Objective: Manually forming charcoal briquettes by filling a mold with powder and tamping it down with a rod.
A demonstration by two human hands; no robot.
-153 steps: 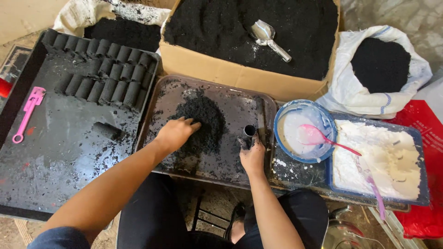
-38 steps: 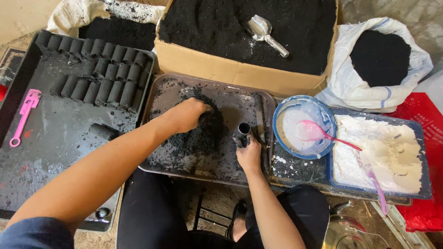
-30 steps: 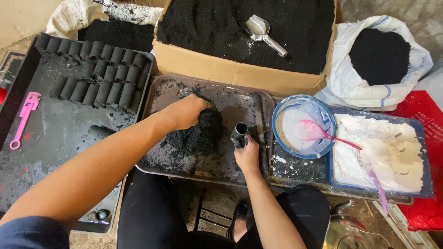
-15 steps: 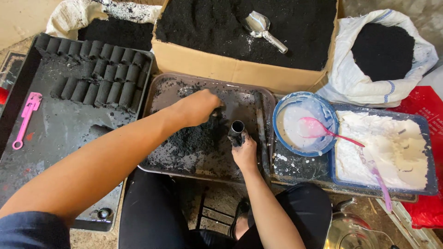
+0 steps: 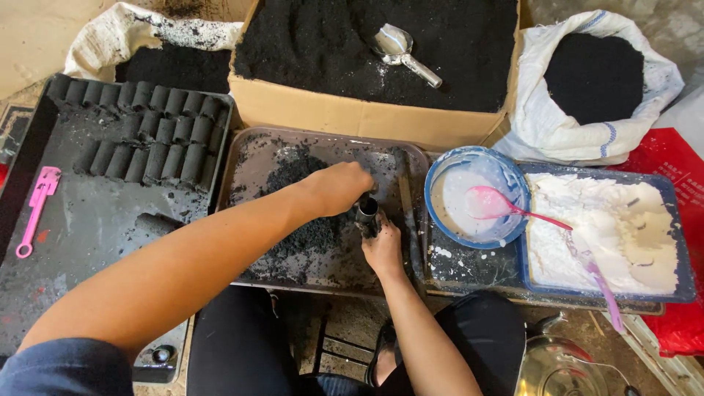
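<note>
Your right hand (image 5: pixel 383 246) grips upright black tube mould (image 5: pixel 366 213) | left hand (image 5: pixel 339 188) closed, pressing loose crumbly charcoal mix (image 5: pixel 312 235) in | hold the stiff tube's sides.

The left hand (image 5: pixel 339 188) covers the top of the small dark tube (image 5: pixel 366 213); its fingers are hidden. A red bag (image 5: pixel 678 220) and a metal pot (image 5: pixel 565 370) are cut off by the picture's edges.
</note>
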